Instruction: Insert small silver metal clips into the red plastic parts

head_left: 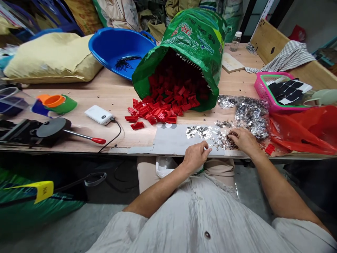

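Many metal pieces [201, 132] lie across the right part of the grey sheet [170, 142], where I'd part them lightly; whether my left grip [195, 154] or right grip [244, 141] pinches one, I cannot tell.

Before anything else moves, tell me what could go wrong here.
Small metal pieces lie loose near the front edge of the table; the right hand, among them, might sweep some off. The green sack lies tipped open, so more red parts could slide out. The black cable of the white device runs to that edge, where a snag might drag it.
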### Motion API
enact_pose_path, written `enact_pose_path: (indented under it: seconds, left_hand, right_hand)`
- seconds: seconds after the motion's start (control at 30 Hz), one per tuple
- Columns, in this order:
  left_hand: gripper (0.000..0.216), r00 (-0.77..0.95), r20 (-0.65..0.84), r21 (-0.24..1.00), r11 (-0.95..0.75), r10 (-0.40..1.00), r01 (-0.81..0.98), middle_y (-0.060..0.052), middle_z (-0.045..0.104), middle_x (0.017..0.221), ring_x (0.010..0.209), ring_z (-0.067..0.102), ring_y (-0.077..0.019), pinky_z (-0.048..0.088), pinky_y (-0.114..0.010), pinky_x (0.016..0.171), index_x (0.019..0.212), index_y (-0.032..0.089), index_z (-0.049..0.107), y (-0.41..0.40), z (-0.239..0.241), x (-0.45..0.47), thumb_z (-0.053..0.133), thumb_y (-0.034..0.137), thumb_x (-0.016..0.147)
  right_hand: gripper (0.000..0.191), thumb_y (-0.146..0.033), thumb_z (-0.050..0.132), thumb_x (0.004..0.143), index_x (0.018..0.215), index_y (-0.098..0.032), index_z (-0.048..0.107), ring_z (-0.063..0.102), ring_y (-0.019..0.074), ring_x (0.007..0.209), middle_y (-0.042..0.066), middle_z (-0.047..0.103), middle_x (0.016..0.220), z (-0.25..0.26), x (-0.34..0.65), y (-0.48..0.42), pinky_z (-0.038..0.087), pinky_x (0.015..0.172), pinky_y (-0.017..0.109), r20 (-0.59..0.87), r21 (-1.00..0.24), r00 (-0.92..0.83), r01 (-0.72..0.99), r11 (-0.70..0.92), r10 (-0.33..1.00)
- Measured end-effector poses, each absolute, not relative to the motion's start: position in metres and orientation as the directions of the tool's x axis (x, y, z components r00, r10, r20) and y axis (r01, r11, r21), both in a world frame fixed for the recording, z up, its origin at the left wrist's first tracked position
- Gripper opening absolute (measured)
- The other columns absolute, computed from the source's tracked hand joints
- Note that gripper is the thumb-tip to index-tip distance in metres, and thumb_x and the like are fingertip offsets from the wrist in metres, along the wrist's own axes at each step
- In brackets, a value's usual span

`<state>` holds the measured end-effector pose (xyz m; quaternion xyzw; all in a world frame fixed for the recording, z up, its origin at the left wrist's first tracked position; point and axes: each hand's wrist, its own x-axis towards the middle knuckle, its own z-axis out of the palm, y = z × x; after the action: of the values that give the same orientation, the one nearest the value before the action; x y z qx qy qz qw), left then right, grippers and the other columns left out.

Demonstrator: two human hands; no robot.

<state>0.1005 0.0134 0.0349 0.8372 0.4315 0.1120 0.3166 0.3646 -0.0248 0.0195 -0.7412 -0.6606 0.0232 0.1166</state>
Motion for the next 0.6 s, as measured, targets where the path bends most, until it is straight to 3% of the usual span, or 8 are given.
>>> enact_pose_path:
  seconds: [0.13,0.4,0.6]
  left_hand:
    - [0.018,0.593,-0.061,0.654,-0.417,0.803,0.631,0.001,0.068,0.076,0.074,0.063,-0.0171,0.039,-0.026,0.068,0.096,0.023,0.063,0.009,0.033,0.093,0.054,0.038,0.093]
    - [0.014,0.573,-0.070,0.688,-0.377,0.816,0.620,0.002,0.067,0.074,0.069,0.060,-0.0148,0.039,-0.025,0.067,0.092,0.024,0.063,0.010,0.032,0.087,0.055,0.036,0.092]
    - [0.014,0.580,-0.066,0.698,-0.378,0.812,0.609,0.002,0.066,0.073,0.068,0.059,-0.0147,0.038,-0.025,0.067,0.091,0.023,0.063,0.011,0.027,0.085,0.056,0.035,0.091]
  right_hand:
    - [0.019,-0.039,0.059,0.089,0.089,-0.024,0.070,0.061,0.0226,0.080,0.007,0.069,0.092,0.024,0.353,-0.018,0.042,0.068,0.033,0.088,-0.144,0.185,0.975,-0.171,0.979]
    - [0.016,-0.035,0.060,0.084,0.077,-0.023,0.067,0.060,0.0204,0.075,0.004,0.069,0.082,0.026,0.363,-0.011,0.040,0.068,0.031,0.055,-0.318,0.194,0.933,-0.167,0.979]
    - [0.016,-0.035,0.059,0.085,0.080,-0.024,0.069,0.061,0.0219,0.074,0.004,0.071,0.082,0.030,0.365,-0.010,0.040,0.066,0.032,0.057,-0.282,0.249,0.933,-0.224,0.967]
